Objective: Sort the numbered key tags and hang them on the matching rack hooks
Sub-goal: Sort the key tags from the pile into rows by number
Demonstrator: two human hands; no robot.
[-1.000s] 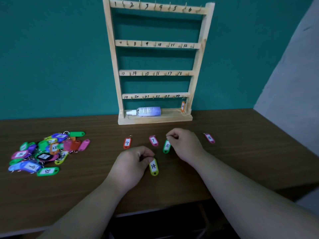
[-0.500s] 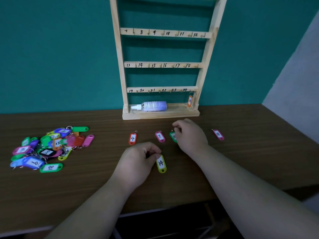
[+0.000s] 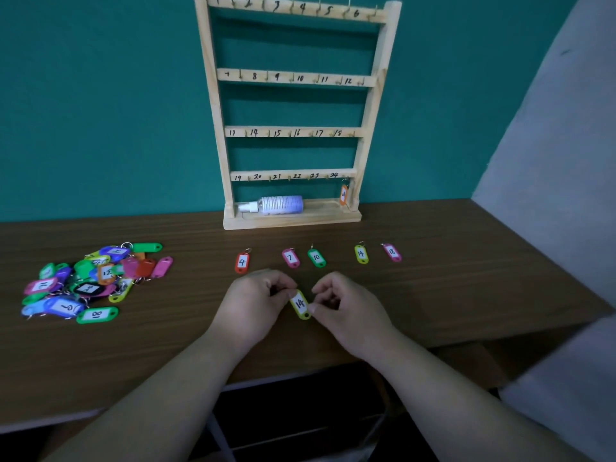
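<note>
Where the fingers (image 3: 283, 285) meet, tag 14 (image 3: 300, 304) lies pinched.

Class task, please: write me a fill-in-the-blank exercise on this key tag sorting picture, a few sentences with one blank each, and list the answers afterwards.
1. The left hand and right hand together hold a yellow-green key tag numbered ___.
2. The only hanging tag on the wooden rack is coloured ___.
3. In the row laid out on the table, the leftmost tag reads ___.
4. The unsorted pile of tags lies to the rack's ___.
Answers: 14; orange; 4; left.
</note>
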